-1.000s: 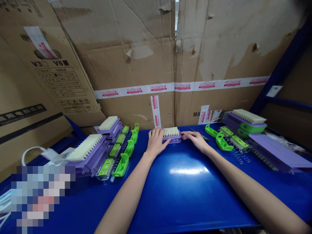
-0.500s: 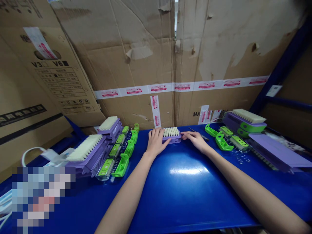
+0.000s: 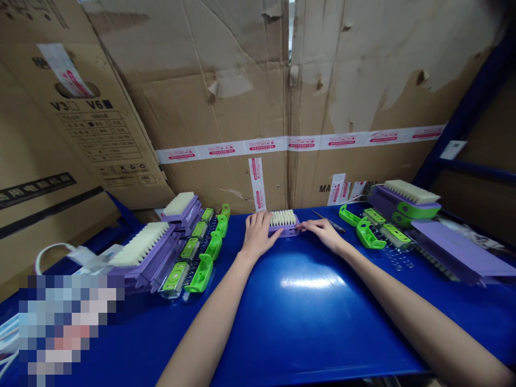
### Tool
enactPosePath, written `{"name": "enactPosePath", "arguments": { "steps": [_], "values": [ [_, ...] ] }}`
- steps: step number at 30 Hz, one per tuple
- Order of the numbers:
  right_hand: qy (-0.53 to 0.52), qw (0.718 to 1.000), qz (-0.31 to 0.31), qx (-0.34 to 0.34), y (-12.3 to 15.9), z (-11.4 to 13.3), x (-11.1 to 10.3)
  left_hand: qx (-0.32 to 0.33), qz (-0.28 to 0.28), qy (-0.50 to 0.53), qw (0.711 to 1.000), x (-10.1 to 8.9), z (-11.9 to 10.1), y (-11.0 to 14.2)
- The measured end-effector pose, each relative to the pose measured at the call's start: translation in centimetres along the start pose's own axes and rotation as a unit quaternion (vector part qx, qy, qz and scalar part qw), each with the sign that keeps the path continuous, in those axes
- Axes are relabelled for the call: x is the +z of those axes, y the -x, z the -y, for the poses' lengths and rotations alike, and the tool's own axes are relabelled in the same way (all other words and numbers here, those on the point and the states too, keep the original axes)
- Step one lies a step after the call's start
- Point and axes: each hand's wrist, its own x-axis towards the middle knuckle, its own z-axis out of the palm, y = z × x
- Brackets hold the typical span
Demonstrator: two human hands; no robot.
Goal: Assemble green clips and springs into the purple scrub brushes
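Note:
A purple brush [image 3: 283, 219] with cream bristles facing up lies at the back middle of the blue table. My left hand [image 3: 258, 231] is wrapped over its left end, fingers behind and thumb along the near side. At the brush's right end, my right hand [image 3: 322, 231] has its fingertips pinched together against the purple body. Whatever sits between those fingertips is too small to make out. Just behind the right hand lies a thin dark screwdriver-like tool [image 3: 336, 226].
At left stand purple brushes [image 3: 141, 244], clear-and-green boxes [image 3: 177, 277], coil springs and green handle-shaped parts [image 3: 201, 273]. Similar green parts [image 3: 368, 236], springs [image 3: 397, 262] and purple brush pieces [image 3: 459, 247] lie at right. Cardboard sheets [image 3: 226, 113] wall the back of the table [image 3: 306, 333].
My right hand has moved slightly left, so its fingertips overlap the brush's right end more. My left hand stays where it was on the brush.

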Motion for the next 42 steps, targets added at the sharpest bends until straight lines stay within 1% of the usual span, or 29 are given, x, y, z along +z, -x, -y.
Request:
{"name": "enactPosePath", "arguments": {
  "steps": [10,15,21,25,28,32,34,36,39,42],
  "values": [
    [-0.005,1.0,-0.014,-0.001,-0.1,-0.4,0.2,0.005,-0.004,-0.001,1.0,0.0,0.0,0.0],
    [0.011,1.0,-0.02,-0.006,-0.2,-0.5,0.3,0.008,-0.005,-0.012,1.0,0.1,0.0,0.1],
    [0.028,0.999,-0.021,-0.015,0.0,-0.6,0.5,-0.02,-0.012,-0.025,0.999,-0.1,0.0,0.1],
    [0.1,0.993,-0.013,-0.053,0.2,-0.3,0.4,-0.031,-0.002,-0.017,0.999,0.1,0.3,0.2],
    [0.166,0.982,-0.004,-0.091,0.3,0.0,0.3,-0.036,0.005,-0.008,0.999,0.3,0.5,0.2],
    [0.218,0.968,0.009,-0.127,0.4,0.2,0.0,-0.053,0.017,-0.002,0.998,0.3,0.6,0.2],
    [0.257,0.956,0.013,-0.143,0.5,0.4,-0.2,-0.061,0.024,-0.005,0.998,0.3,0.5,0.2],
    [0.321,0.934,0.019,-0.155,0.6,0.7,-0.3,-0.065,0.027,-0.01,0.997,0.2,0.4,0.2],
    [0.443,0.884,0.018,-0.146,0.8,1.5,-0.5,-0.068,0.028,-0.016,0.997,0.1,0.4,0.1],
    [0.556,0.826,-0.026,-0.089,0.9,2.5,-1.0,-0.068,0.026,-0.017,0.997,0.1,0.4,0.2]
  ]
}}
